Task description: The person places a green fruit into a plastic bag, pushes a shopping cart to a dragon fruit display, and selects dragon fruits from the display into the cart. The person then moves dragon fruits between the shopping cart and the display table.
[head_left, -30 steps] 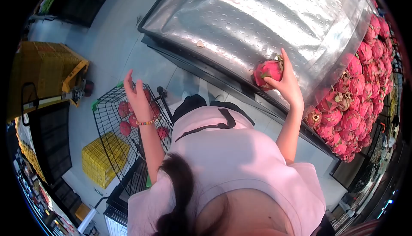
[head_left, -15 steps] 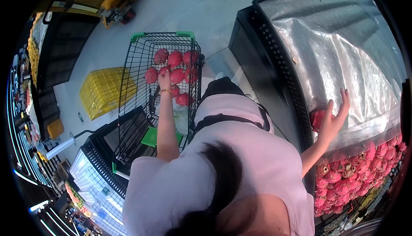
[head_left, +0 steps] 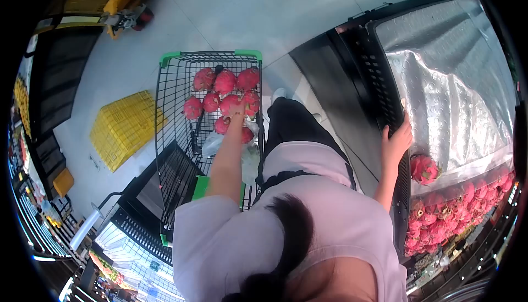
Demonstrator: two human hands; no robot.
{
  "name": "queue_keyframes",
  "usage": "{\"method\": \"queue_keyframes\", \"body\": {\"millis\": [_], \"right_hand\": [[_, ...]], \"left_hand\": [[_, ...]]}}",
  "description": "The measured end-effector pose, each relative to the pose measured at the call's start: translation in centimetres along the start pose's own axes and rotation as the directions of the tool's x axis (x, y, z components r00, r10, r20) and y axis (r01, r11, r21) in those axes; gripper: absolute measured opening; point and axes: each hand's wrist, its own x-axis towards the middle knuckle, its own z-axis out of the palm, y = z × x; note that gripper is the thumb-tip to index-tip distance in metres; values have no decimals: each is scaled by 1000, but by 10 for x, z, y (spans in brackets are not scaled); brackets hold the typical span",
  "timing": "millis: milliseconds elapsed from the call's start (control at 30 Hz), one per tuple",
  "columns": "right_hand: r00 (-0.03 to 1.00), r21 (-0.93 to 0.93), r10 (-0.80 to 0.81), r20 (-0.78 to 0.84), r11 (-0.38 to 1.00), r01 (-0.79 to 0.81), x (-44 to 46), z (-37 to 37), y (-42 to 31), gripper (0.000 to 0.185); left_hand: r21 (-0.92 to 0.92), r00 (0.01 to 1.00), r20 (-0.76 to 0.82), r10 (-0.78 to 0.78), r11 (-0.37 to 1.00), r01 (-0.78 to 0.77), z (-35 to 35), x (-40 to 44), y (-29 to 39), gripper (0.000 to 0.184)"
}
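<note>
My left hand (head_left: 237,107) reaches into the shopping cart (head_left: 210,54), its fingers closed over a red dragon fruit (head_left: 227,104) and partly lost against it. Several more dragon fruits (head_left: 225,81) lie around it on the wire bottom. My right hand (head_left: 398,138) lies on the edge of the black display stand (head_left: 404,192), thumb and fingers apart, holding no fruit. Just behind this hand, a single dragon fruit (head_left: 424,169) sits on the silver padded sheet (head_left: 440,87).
Piled dragon fruits (head_left: 445,219) fill the near end of the stand. Clear plastic bags (head_left: 212,143) and a green item (head_left: 201,186) are in the cart. A yellow crate (head_left: 122,131) stands on the floor left of it, with a yellow pallet jack (head_left: 129,0) farther off.
My left hand has moved right, from one dragon fruit to another in the cart. My right hand has left the lone dragon fruit on the stand and come forward to the edge.
</note>
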Motion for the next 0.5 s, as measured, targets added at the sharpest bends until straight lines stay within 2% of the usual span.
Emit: {"method": "queue_keyframes", "body": {"millis": [33,133,267,300,367,500], "right_hand": [[1000,-31,17,-15,999,-18,-1,3,-3,69],[997,-83,66,-44,994,-69,-2,4,-12,70],[990,-116,85,-110,988,-98,-1,14,-14,70],[990,-127,86,-113,987,-100,-3,13,-14,70],[988,-142,91,-128,984,-109,-1,14,-19,71],[984,-138,123,-130,980,-141,0,16,-21,71]], "left_hand": [[-34,998,4,66,997,-66,-2,-3,13,69],[102,912,-107,397,916,-387,-2,-2,55,72],[308,878,-39,477,842,-443,-3,12,102,82],[323,884,64,462,829,-457,-4,19,107,89],[382,867,125,483,783,-491,1,25,115,93],[485,865,123,487,731,-481,5,28,122,83]]}}
